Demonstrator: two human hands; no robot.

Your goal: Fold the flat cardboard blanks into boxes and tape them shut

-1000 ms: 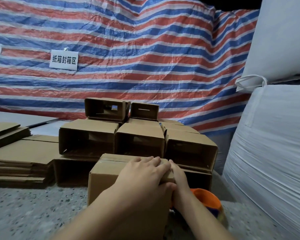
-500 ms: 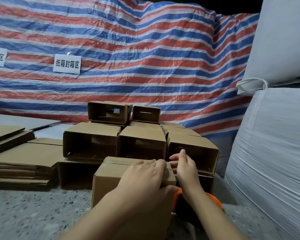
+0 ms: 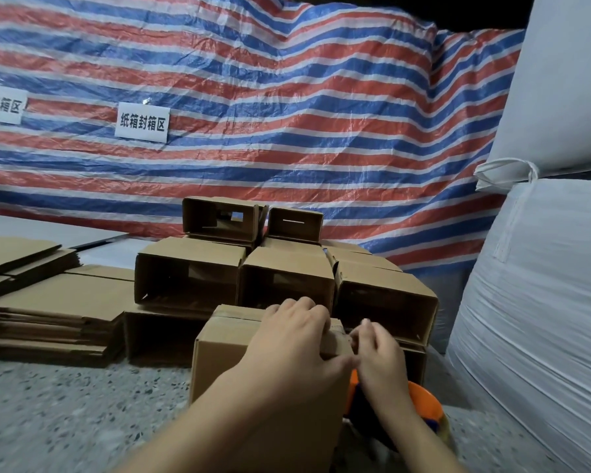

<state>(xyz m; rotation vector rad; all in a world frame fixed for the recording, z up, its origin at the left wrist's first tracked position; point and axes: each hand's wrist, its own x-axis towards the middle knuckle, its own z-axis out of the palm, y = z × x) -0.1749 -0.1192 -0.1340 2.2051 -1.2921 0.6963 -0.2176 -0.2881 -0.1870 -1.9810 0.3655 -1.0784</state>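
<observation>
Fingers [image 3: 297,310] on box [image 3: 226,349], sign [image 3: 142,123] reads 纸箱封箱区

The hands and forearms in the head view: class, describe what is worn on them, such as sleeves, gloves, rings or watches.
Both the left hand and the right hand are bare, with no gloves. No ring, watch or bracelet shows on either. Both forearms are uncovered as far as the bottom edge of the picture, so no sleeve is in view. The fingernails that show look short and unpainted.

Box [image 3: 219,356] in front, stacked open boxes [image 3: 188,268] behind it, flat blanks [image 3: 48,302] at left, sacks [image 3: 539,285] at right.
</observation>
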